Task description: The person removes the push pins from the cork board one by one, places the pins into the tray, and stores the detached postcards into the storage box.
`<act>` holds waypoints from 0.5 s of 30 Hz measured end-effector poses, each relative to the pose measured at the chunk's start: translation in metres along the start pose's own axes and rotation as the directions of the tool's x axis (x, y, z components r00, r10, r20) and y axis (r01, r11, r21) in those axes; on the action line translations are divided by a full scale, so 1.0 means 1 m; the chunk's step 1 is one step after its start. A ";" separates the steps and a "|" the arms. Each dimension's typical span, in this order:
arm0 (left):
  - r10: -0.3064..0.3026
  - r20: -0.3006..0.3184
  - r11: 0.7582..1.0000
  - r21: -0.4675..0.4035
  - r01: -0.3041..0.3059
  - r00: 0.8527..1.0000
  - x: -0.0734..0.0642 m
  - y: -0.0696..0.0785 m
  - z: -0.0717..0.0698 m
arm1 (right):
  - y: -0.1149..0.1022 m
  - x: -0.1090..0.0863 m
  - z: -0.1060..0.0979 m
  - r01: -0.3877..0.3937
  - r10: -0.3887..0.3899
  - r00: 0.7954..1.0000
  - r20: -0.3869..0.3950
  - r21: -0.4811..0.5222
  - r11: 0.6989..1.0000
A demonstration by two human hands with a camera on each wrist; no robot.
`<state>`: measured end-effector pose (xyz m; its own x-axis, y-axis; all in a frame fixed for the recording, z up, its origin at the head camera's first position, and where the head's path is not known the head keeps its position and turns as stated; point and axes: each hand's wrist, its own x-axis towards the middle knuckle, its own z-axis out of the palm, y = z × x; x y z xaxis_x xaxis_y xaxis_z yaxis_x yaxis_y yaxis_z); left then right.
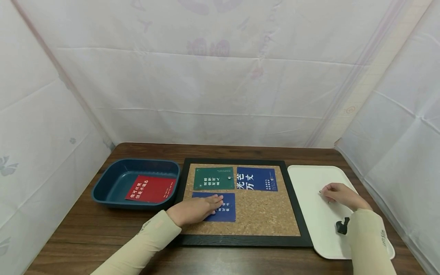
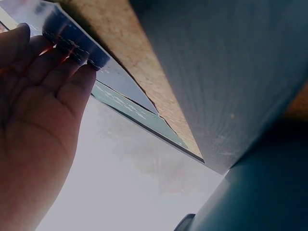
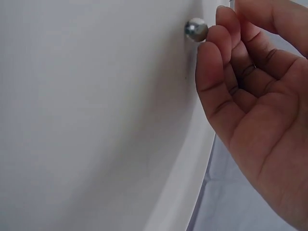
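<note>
On a cork board [image 1: 264,214] with a black frame, my left hand [image 1: 196,209] rests on a blue card [image 1: 229,214], fingers straight. The left wrist view shows those fingers against the card [image 2: 79,41]. Over a white tray [image 1: 309,206], my right hand [image 1: 345,196] pinches a tiny silver pin [image 1: 321,191] between thumb and fingertips; it is mostly hidden. Beside the curled lower fingers in the right wrist view is another round-headed silver pin [image 3: 196,30]. A green card [image 1: 213,181] and a second blue card [image 1: 258,179] lie along the board's far side, each with a silver pin.
A dark teal basin [image 1: 103,191] with a red card [image 1: 151,189] in it stands left of the board. On the tray, partly behind the right sleeve, lies a small black object [image 1: 342,226]. White sheets [image 1: 220,84] hang around the wooden table [image 1: 82,229].
</note>
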<state>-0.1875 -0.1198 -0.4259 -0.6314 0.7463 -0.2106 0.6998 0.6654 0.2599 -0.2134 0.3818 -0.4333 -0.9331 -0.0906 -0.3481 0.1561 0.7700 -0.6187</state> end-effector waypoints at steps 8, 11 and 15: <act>-0.012 0.000 1.000 -0.010 0.012 1.000 0.000 0.000 0.001 | 0.004 0.000 -0.001 -0.035 0.035 0.999 -0.008 -0.002 0.999; -0.011 0.000 1.000 -0.017 0.011 1.000 0.000 0.000 0.001 | 0.006 -0.001 0.000 -0.026 0.026 1.000 -0.010 0.003 1.000; -0.007 0.000 1.000 -0.015 0.007 1.000 0.001 -0.001 0.001 | 0.008 -0.002 0.000 -0.015 0.015 1.000 -0.013 -0.005 1.000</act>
<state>-0.1880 -0.1196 -0.4274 -0.6360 0.7419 -0.2126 0.6904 0.6700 0.2728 -0.2102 0.3882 -0.4375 -0.9348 -0.0708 -0.3479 0.1684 0.7743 -0.6100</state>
